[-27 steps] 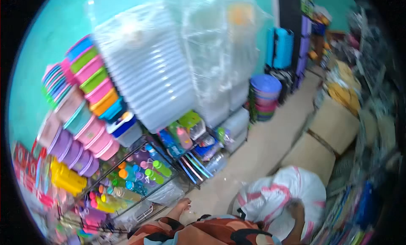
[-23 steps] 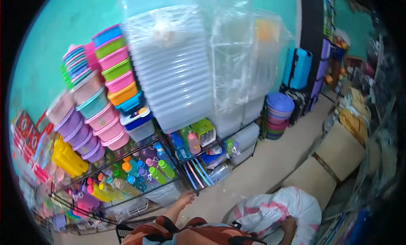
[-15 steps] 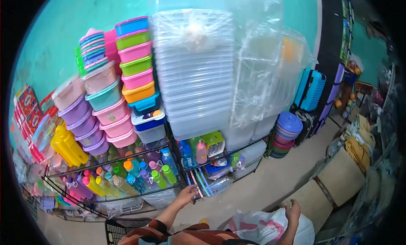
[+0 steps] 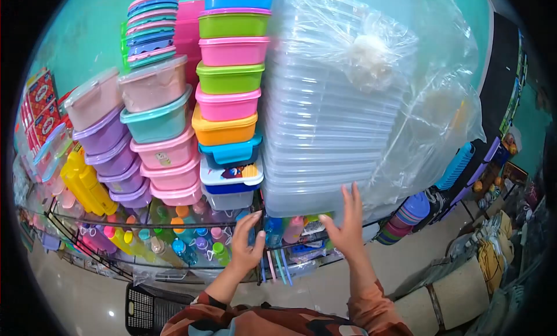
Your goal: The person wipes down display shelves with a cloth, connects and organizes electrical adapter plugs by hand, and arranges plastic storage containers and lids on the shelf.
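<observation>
My left hand (image 4: 246, 241) is raised with fingers apart, in front of the black rack's upper rail and just below the grey bottom box of a container stack. My right hand (image 4: 346, 224) is spread, its fingertips overlapping the lower edge of a tall stack of clear plastic boxes (image 4: 331, 156). Clear plastic wrap (image 4: 429, 121) covers the top and right side of that stack. Left of it rises a column of coloured lidded food containers (image 4: 231, 80), in blue, green, pink and orange. Neither hand holds anything.
Drink bottles (image 4: 185, 252) line the black wire rack (image 4: 168, 225) below. A black basket (image 4: 140, 310) sits on the floor at lower left. Purple lidded tubs (image 4: 113, 156) stand further left. Blue basins (image 4: 415, 208) and flattened cardboard (image 4: 461, 295) are at right.
I have come closer to the shelves. Both hands have risen, the right one moving left from beside the white sack to the clear boxes. The white sack has left the view.
</observation>
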### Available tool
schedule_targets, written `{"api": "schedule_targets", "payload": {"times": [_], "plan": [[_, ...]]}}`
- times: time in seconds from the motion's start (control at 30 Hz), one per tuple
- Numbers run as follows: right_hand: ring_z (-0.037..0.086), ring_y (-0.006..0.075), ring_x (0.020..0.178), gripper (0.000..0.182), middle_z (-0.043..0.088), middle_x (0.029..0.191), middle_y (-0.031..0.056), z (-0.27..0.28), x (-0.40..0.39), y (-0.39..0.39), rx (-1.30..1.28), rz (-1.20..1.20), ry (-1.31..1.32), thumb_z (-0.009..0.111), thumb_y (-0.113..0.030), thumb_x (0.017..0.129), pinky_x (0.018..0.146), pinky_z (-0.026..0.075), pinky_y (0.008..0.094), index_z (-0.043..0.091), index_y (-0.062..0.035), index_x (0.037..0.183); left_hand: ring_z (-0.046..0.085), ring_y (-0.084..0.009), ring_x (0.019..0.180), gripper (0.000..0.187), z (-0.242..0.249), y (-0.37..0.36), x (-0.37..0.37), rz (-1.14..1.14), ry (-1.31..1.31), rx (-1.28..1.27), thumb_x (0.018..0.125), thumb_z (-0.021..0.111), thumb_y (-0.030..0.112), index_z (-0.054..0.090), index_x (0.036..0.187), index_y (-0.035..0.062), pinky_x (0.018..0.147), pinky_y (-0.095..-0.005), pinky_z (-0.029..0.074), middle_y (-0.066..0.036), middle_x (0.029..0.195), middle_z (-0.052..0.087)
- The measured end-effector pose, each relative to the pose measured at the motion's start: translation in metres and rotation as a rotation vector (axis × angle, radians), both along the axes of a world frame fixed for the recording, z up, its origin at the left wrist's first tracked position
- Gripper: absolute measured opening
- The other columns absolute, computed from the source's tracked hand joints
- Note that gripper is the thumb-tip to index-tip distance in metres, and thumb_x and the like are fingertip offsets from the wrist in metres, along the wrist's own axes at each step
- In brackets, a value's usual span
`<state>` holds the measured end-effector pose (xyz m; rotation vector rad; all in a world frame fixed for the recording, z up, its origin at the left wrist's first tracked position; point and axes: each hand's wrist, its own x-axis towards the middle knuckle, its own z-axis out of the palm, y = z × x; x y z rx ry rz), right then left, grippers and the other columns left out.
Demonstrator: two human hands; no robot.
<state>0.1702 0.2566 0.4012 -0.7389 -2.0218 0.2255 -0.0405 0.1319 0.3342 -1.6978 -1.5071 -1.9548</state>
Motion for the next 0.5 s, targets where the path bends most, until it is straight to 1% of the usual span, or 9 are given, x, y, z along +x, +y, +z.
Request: {"api": "schedule_targets", "payload": {"times": [0.03, 0.1, 0.13, 0.17, 0.2, 0.23, 0.37, 0.47, 0.5], "plan": [[0.026, 0.0439, 0.135, 0.077, 0.020, 0.148, 0.0298, 0.000, -0.017, 0.002, 0.004, -0.008, 0.005, 0.072, -0.026, 0.077, 0.110, 0.024, 0.0478, 0.034, -0.0035, 0.141, 0.055, -0.0262, 0.107, 0.043, 0.001, 0.002, -0.004, -0.004, -0.019, 0.061, 0.080, 0.057, -0.003, 0.051, 0.123, -0.0015, 0.088, -0.0336, 0.046, -0.017, 0.119, 0.057], [0.013, 0.0507, 0.137, 0.091, 0.007, 0.148, 0.0345, -0.002, -0.048, 0.008, 0.172, -0.150, -0.119, 0.072, -0.035, 0.077, 0.109, 0.016, 0.0565, 0.023, -0.0036, 0.146, 0.057, -0.0280, 0.105, 0.042, -0.001, 0.001, -0.013, 0.019, -0.032, 0.079, 0.080, 0.058, -0.003, 0.051, 0.121, -0.0016, 0.086, -0.0345, 0.047, -0.018, 0.118, 0.058], [0.013, 0.0507, 0.137, 0.091, 0.007, 0.148, 0.0345, -0.006, -0.059, 0.011, 0.177, -0.155, -0.115, 0.072, -0.035, 0.077, 0.109, 0.016, 0.0565, 0.023, -0.0036, 0.146, 0.059, -0.0298, 0.102, 0.041, -0.005, 0.001, -0.018, 0.053, -0.050, 0.090, 0.080, 0.059, -0.003, 0.051, 0.120, -0.0018, 0.085, -0.0354, 0.048, -0.019, 0.116, 0.059], [0.008, 0.0530, 0.136, 0.094, 0.003, 0.148, 0.0354, -0.013, -0.067, 0.013, 0.198, -0.154, -0.067, 0.072, -0.038, 0.077, 0.108, 0.014, 0.0596, 0.019, -0.0039, 0.147, 0.056, -0.0249, 0.104, 0.042, -0.011, 0.002, -0.023, 0.032, -0.031, 0.108, 0.082, 0.055, -0.004, 0.047, 0.123, -0.0009, 0.088, -0.0331, 0.045, -0.018, 0.117, 0.057], [0.003, 0.0553, 0.136, 0.098, -0.001, 0.148, 0.0363, -0.018, -0.073, 0.014, 0.216, -0.153, -0.020, 0.071, -0.041, 0.077, 0.107, 0.011, 0.0626, 0.015, -0.0041, 0.149, 0.056, -0.0249, 0.104, 0.042, -0.015, 0.003, -0.025, 0.028, -0.031, 0.110, 0.082, 0.055, -0.004, 0.047, 0.123, -0.0009, 0.088, -0.0331, 0.045, -0.018, 0.117, 0.057], [0.002, 0.0556, 0.136, 0.099, -0.001, 0.148, 0.0356, -0.022, -0.078, 0.015, 0.220, -0.174, -0.013, 0.070, -0.042, 0.078, 0.106, 0.011, 0.0636, 0.012, -0.0041, 0.149, 0.056, -0.0249, 0.104, 0.042, -0.019, 0.004, -0.026, 0.016, -0.045, 0.115, 0.082, 0.055, -0.004, 0.047, 0.123, -0.0009, 0.088, -0.0332, 0.045, -0.018, 0.116, 0.056], [0.003, 0.0560, 0.136, 0.096, 0.000, 0.148, 0.0362, -0.024, -0.079, 0.018, 0.230, -0.230, 0.001, 0.068, -0.043, 0.080, 0.106, 0.013, 0.0637, 0.013, -0.0038, 0.149, 0.056, -0.0257, 0.103, 0.041, -0.028, 0.011, -0.019, -0.019, -0.026, 0.105, 0.083, 0.053, -0.005, 0.045, 0.124, -0.0002, 0.089, -0.0350, 0.045, -0.017, 0.114, 0.055], [0.006, 0.0556, 0.136, 0.090, 0.003, 0.148, 0.0363, -0.026, -0.068, 0.020, 0.236, -0.248, -0.049, 0.066, -0.042, 0.082, 0.105, 0.015, 0.0631, 0.017, -0.0032, 0.148, 0.056, -0.0268, 0.101, 0.042, -0.031, 0.025, -0.006, -0.065, 0.016, 0.130, 0.083, 0.051, -0.005, 0.044, 0.124, 0.0012, 0.091, -0.0381, 0.045, -0.017, 0.114, 0.054], [0.008, 0.0556, 0.136, 0.088, 0.006, 0.148, 0.0362, -0.027, -0.062, 0.022, 0.236, -0.197, -0.077, 0.065, -0.042, 0.083, 0.105, 0.017, 0.0627, 0.019, -0.0027, 0.147, 0.056, -0.0267, 0.100, 0.042, -0.034, 0.032, 0.000, -0.107, 0.012, 0.170, 0.083, 0.051, -0.005, 0.044, 0.124, 0.0014, 0.091, -0.0387, 0.045, -0.017, 0.113, 0.054]]}}
